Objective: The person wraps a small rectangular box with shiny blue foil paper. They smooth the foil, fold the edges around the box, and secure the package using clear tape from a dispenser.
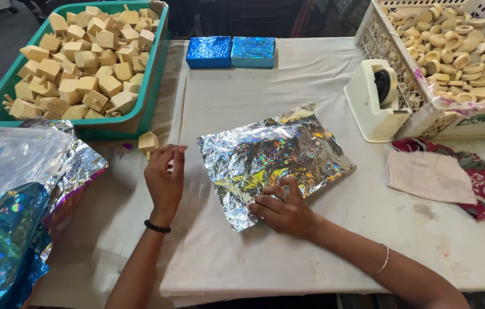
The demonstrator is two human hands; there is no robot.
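Left hand (164,182), at centre-left of the frame, is raised with fingertips loosely together beside a small pale wooden spinning-top block (148,142), perhaps pinching its stem; I cannot tell. That block looks light, hard and smooth, best gripped by its flat sides. Centre frame, a crinkled sheet of holographic silver foil (274,157) lies on the white cloth-covered table (288,74); thin and slippery, it likely tears easily. Right hand (283,209) presses flat, fingers spread, on its lower edge.
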